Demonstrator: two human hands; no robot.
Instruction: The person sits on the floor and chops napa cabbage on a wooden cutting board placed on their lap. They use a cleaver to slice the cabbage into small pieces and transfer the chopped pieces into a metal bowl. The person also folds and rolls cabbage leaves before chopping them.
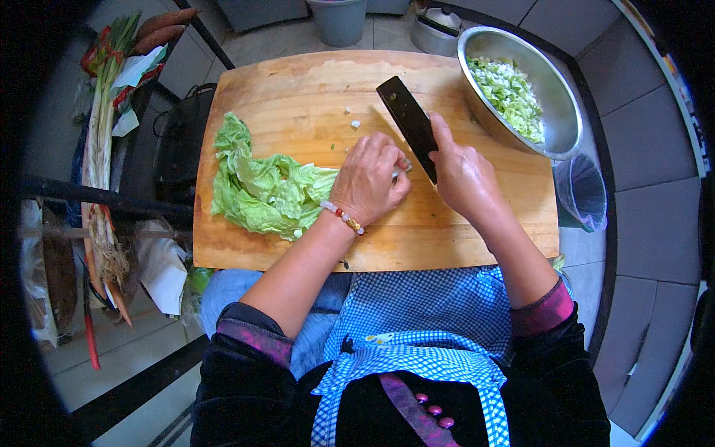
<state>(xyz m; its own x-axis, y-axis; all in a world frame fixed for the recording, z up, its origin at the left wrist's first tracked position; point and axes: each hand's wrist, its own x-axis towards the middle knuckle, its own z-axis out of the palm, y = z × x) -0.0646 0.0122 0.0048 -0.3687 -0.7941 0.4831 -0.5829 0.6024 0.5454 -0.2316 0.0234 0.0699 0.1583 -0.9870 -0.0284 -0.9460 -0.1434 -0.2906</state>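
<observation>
On a wooden cutting board (447,234), my left hand (371,176) has its fingers curled over the white stem end of a leafy green cabbage (268,195). The leaves spread out to the left of that hand. My right hand (466,176) grips a dark, broad-bladed cleaver (408,123) just right of the stem end; its handle is hidden in the fist. The blade slants up and to the left, with a small green bit stuck on it. At the upper right, a steel bowl (564,120) holds chopped cabbage (508,100). A few small white pieces (355,124) lie on the board.
A lined waste bin (584,193) stands right of the board, below the bowl. Beyond the far edge are a grey bucket (338,22) and a lidded metal pot (438,31). To the left, a dark metal rack (106,195) bears long scallions (100,134) and sweet potatoes (162,31).
</observation>
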